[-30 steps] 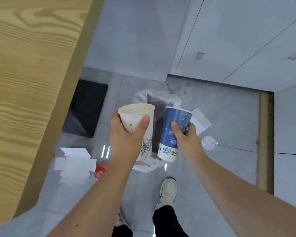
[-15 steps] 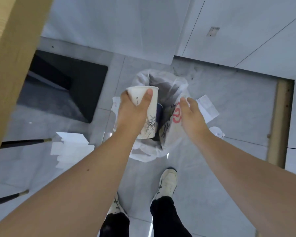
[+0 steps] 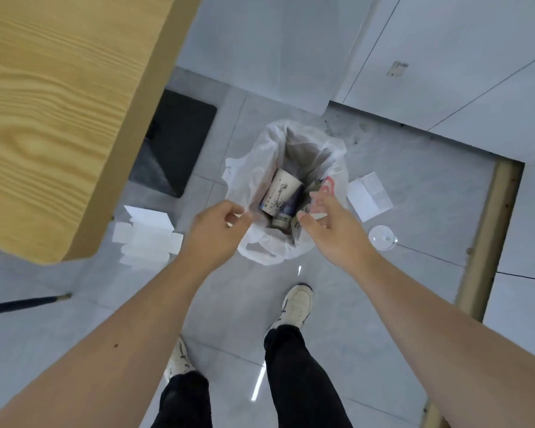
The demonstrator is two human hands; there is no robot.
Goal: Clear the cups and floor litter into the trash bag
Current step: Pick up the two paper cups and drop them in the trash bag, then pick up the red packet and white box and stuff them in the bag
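A white trash bag [image 3: 254, 180] stands open on the floor in front of me. Inside it lies a white paper cup [image 3: 281, 191] with a dark drawing, tilted on its side. A blue cup [image 3: 293, 203] shows partly beneath it. My left hand [image 3: 217, 230] hovers at the bag's near left rim, fingers loosely curled and holding nothing. At the near right rim my right hand [image 3: 331, 223] has its fingers spread and is empty. On the floor lie a white paper sheet [image 3: 369, 196], a clear plastic lid [image 3: 382, 237] and a flattened white carton [image 3: 145, 236].
A wooden table top [image 3: 59, 118] overhangs at the upper left, with a black mat [image 3: 179, 140] on the floor beyond it. A dark rod [image 3: 22, 304] lies at the left. My two shoes stand just behind the bag. White cabinet panels close off the far side.
The blue cup left my right hand first and went into the bag, then the white cup dropped from my left hand. Both hands are now empty at the bag's rim.
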